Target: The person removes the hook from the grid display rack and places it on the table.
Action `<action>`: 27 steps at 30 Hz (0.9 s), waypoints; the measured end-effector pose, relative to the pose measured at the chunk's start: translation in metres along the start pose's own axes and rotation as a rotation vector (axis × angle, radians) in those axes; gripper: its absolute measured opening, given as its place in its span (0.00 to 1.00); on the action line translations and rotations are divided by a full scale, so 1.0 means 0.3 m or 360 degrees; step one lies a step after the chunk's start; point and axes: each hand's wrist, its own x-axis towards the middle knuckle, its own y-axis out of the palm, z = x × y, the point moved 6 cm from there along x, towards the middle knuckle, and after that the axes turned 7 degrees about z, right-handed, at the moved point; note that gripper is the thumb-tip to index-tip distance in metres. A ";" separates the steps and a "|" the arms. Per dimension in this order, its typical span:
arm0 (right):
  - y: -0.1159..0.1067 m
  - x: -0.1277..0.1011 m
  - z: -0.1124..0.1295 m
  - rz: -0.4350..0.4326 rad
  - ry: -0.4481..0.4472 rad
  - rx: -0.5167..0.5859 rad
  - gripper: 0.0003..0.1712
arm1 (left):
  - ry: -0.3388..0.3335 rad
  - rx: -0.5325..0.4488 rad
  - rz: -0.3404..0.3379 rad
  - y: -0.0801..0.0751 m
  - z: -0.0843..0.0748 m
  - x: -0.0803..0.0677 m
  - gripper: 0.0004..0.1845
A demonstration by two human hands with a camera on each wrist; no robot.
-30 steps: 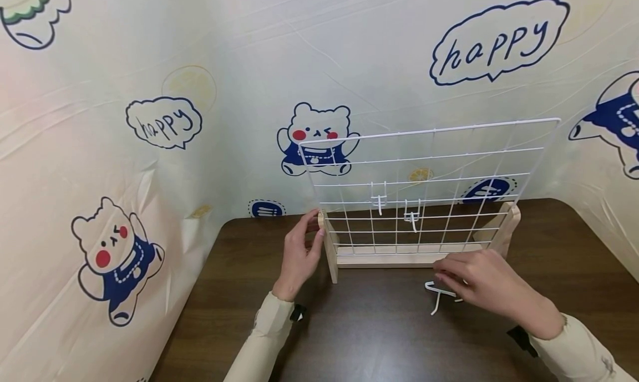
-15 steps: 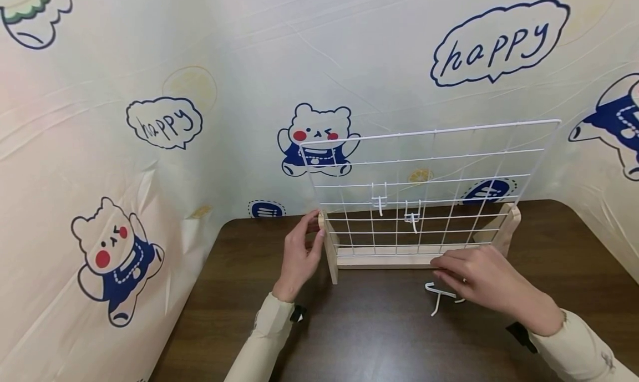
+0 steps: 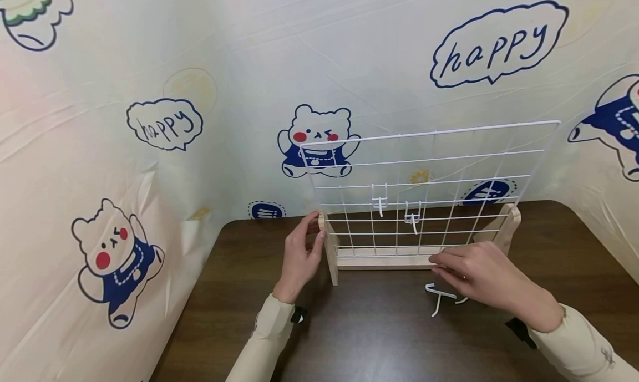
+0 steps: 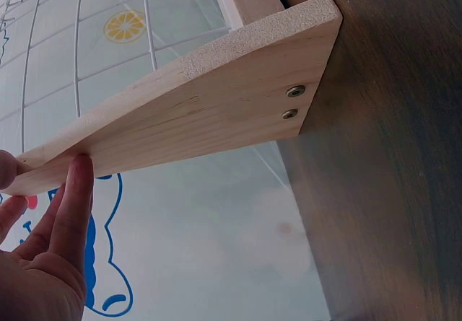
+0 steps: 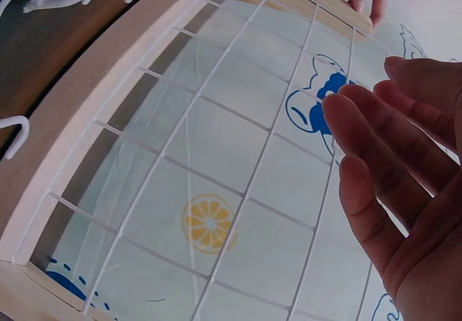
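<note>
A white wire grid panel (image 3: 434,171) stands upright in a light wooden base (image 3: 384,257) on a dark brown table (image 3: 379,337). Two white hooks (image 3: 379,202) (image 3: 412,215) hang on its middle wires. My left hand (image 3: 315,229) rests with straight fingers (image 4: 76,191) against the base's left end foot (image 4: 216,112). My right hand (image 3: 469,268) is flat and holds nothing, its fingertips at the front of the base bar. Just below it, loose white hooks (image 3: 439,296) lie on the table. The right wrist view shows its fingers (image 5: 390,162) spread before the grid (image 5: 253,184).
A printed plastic sheet with bears and "happy" bubbles (image 3: 165,124) walls in the table at the back and left. The base's right end foot (image 3: 506,227) stands near the table's far right. Two screws (image 4: 292,101) sit in the left foot.
My right hand has crept up and away from me, from over the loose hooks to the base bar. The left hand and the grid have stayed put.
</note>
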 end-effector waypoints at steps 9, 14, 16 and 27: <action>-0.012 0.020 0.000 -0.0013 -0.0009 -0.0024 0.30 | 0.0049 0.0014 -0.0018 0.000 0.003 0.000 0.24; -0.021 0.032 0.003 -0.0011 -0.0015 -0.0001 0.30 | 0.0059 0.0021 -0.0024 0.000 0.006 -0.003 0.24; -0.026 0.037 0.005 -0.0014 -0.0023 0.0015 0.29 | 0.0060 0.0021 -0.0023 -0.001 0.004 -0.003 0.24; -0.042 0.063 0.013 0.0007 -0.0031 0.0024 0.30 | 0.0060 0.0041 -0.0014 -0.002 0.003 -0.001 0.23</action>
